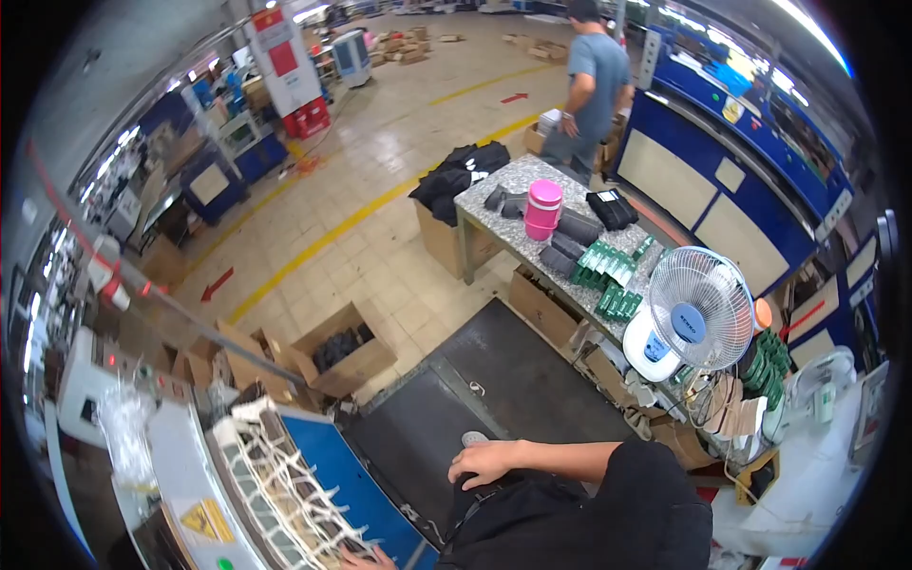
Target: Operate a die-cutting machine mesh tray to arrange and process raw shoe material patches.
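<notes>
My right hand [483, 463] rests against the dark clothing at my front, fingers apart and loosely bent, with nothing visible in it. A small round grey disc [472, 438] shows just beyond it; what it is I cannot tell. At the lower edge my left hand [369, 559] is partly cut off, its fingers spread. It lies by the machine's white looped cords [285, 484], stretched over a row of brownish pieces; whether it touches them I cannot tell. A blue panel [332, 465] runs beside the cords.
A speckled table [494, 195] at right holds a pink jug [543, 209], green-banded packs [606, 271], dark rolled pieces and a white fan [698, 309]. An open carton [342, 351] stands on the floor beyond the dark mat [475, 370]. A person [594, 85] stands behind the table.
</notes>
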{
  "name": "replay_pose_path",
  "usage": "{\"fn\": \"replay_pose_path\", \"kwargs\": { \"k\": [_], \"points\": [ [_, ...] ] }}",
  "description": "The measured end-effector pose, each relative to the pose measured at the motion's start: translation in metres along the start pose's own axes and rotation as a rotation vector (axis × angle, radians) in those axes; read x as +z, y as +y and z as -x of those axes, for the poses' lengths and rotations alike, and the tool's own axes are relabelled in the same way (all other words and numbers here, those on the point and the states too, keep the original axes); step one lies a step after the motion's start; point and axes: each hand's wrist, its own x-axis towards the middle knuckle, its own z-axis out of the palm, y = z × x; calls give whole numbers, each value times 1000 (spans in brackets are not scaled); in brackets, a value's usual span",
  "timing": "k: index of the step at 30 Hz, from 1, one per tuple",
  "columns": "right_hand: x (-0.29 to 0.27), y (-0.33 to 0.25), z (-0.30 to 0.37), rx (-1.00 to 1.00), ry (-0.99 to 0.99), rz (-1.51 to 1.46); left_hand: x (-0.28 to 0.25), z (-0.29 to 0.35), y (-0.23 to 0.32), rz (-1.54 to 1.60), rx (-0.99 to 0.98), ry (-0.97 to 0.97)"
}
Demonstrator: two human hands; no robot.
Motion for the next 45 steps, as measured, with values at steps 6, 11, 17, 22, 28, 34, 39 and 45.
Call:
{"fn": "replay_pose_path", "kwargs": {
  "k": [6,11,17,22,28,34,39,45],
  "points": [
    [-8,87,66,464,76,272,-15,-14,7,-10,66,131],
    [50,110,99,535,-142,-145,-10,-53,64,191,185,204],
    [47,59,142,606,27,-244,3,-100,101,250,277,214],
    [65,18,171,697,283,-351,13,-123,140,321,344,221],
    [73,-6,153,571,623,-329,24,-154,194,417,436,248],
    [77,12,153,493,653,-57,29,-176,238,489,495,287],
    [84,38,134,353,532,-109,30,-175,248,505,505,298],
    [71,51,131,254,406,-233,28,-170,239,485,474,312]
  ]
}}
